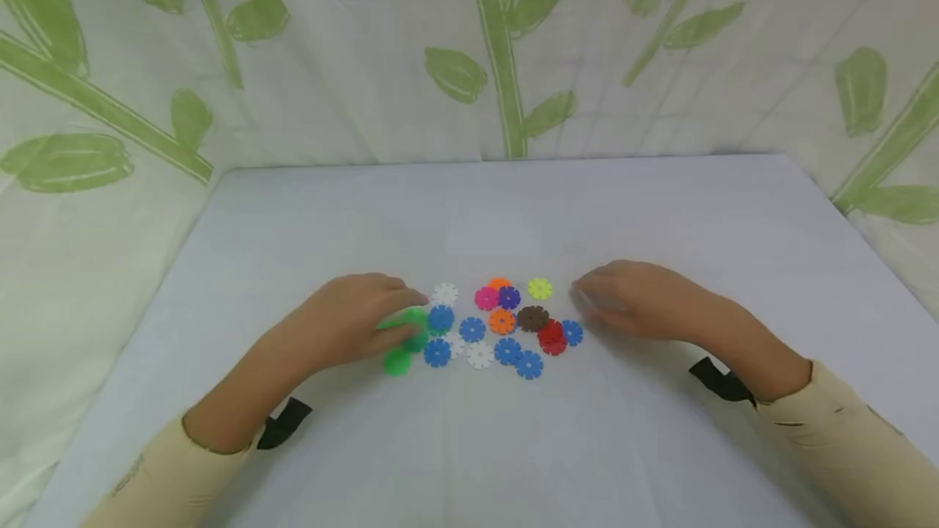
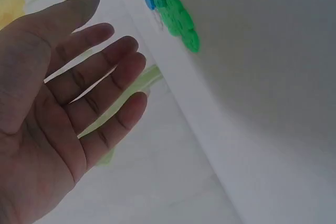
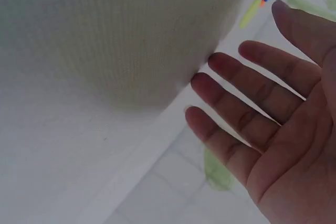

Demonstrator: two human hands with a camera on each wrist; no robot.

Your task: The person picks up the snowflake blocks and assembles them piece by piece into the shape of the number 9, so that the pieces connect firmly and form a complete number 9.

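Notched plastic discs, flower-like in outline, lie in a loose cluster on the white table. My left hand [image 1: 359, 320] is over the cluster's left end, partly covering the green discs [image 1: 397, 362]. Its fingers are spread and slightly bent, with nothing in the palm in the left wrist view. To the right of the yellow disc [image 1: 540, 288] is my right hand [image 1: 645, 300], fingers loosely extended and holding nothing. Nearest its thumb are a blue disc [image 1: 572, 332] and red discs [image 1: 552, 336]. Brown [image 1: 533, 318], orange [image 1: 502, 321], pink [image 1: 485, 298] and white discs [image 1: 480, 354] lie between both hands.
The white-covered table [image 1: 469, 446] extends around the discs. Behind it and along its sides hangs a pale curtain [image 1: 352, 104] with painted green leaves and stems. Black straps [image 1: 284, 424] show near both wrists, by the cream sleeves [image 1: 183, 471].
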